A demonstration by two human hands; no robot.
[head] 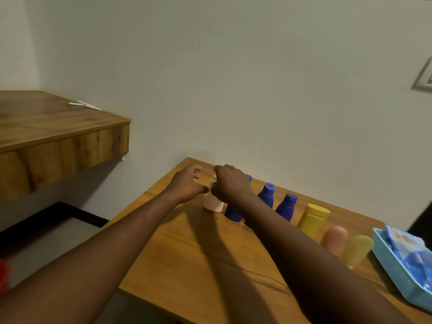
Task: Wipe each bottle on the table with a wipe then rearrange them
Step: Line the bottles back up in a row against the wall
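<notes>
Lining a wooden table (210, 265) against a white wall (233, 78): upright bottles (267, 195).

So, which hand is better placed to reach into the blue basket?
The right hand: the basket sits at the right end of the table, beside that arm; the left hand is farther away.
</notes>
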